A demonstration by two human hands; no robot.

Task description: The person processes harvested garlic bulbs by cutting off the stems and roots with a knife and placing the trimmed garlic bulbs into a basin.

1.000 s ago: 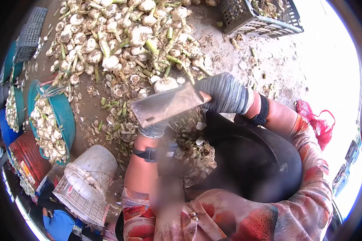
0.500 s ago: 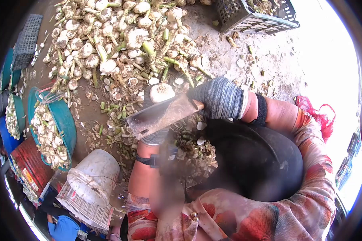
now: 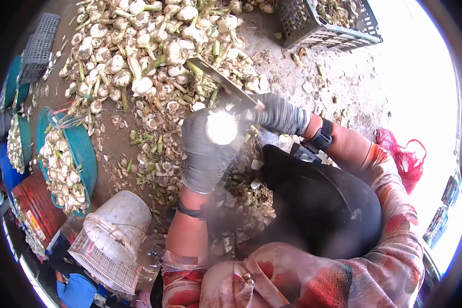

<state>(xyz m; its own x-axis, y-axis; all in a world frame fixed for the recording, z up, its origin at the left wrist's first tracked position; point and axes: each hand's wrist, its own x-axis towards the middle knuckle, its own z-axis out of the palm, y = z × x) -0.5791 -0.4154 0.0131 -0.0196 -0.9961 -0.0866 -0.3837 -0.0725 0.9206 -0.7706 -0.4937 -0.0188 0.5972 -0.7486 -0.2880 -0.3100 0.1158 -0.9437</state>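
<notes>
A white garlic bulb (image 3: 222, 128) sits in my gloved left hand (image 3: 206, 151), its fingers curled round it. My right hand (image 3: 278, 114), in a grey knitted glove, is closed on the handle of a cleaver (image 3: 220, 79). The cleaver's blade points up and to the left, just beyond the bulb. Both hands are close together, over a litter of garlic skins and cut stems (image 3: 161, 159). Ahead of them lies a big heap of garlic bulbs with stems (image 3: 133, 56).
A black plastic crate (image 3: 333, 32) stands at the far right with scraps in it. To the left are a teal basket of garlic (image 3: 90, 159), a white bucket (image 3: 123, 215) and grey crates (image 3: 40, 46). A red net bag (image 3: 408, 164) lies at the right. A person in blue (image 3: 77, 292) is at lower left.
The cleaver has swung from lying across my left wrist to pointing up-left beyond the bulb. My right forearm has rolled, and the bulb now shows a bright white face.
</notes>
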